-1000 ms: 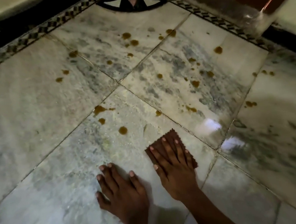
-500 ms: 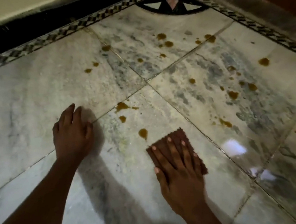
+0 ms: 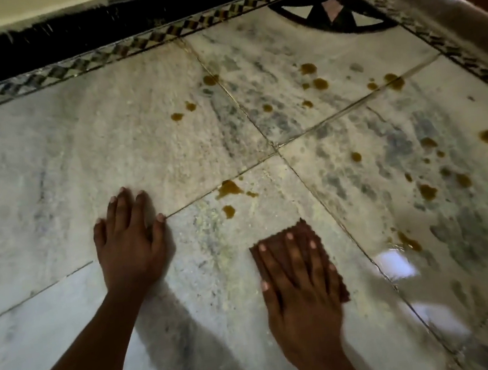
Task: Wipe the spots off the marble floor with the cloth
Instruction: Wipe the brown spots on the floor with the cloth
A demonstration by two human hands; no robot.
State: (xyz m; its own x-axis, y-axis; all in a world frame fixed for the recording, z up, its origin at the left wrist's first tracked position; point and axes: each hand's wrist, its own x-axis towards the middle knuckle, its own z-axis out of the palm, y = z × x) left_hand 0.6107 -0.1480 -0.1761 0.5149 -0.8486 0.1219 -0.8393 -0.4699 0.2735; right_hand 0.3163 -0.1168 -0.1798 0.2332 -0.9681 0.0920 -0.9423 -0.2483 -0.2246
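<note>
A small dark brown cloth (image 3: 304, 230) with a zigzag edge lies flat on the marble floor (image 3: 55, 174). My right hand (image 3: 301, 293) presses down on it, fingers spread and pointing away from me. My left hand (image 3: 129, 239) rests flat on the floor to the left, palm down, holding nothing. Several brown spots dot the tiles ahead. The nearest spot (image 3: 229, 211) lies just beyond the cloth, with a larger smear (image 3: 229, 188) on the tile joint above it. More spots (image 3: 319, 83) are scattered farther off and to the right (image 3: 427, 191).
A checkered inlay border (image 3: 137, 45) runs along the far edge, with a black skirting band (image 3: 55, 33) behind it. A dark fan-shaped inlay (image 3: 330, 16) fills the far right corner beside a raised stone ledge (image 3: 441, 10). Bright glare (image 3: 395, 263) reflects off the floor at right.
My left hand left its place beside the right hand and now rests flat farther forward and to the left. The spot just ahead of the cloth is gone. The view shifted.
</note>
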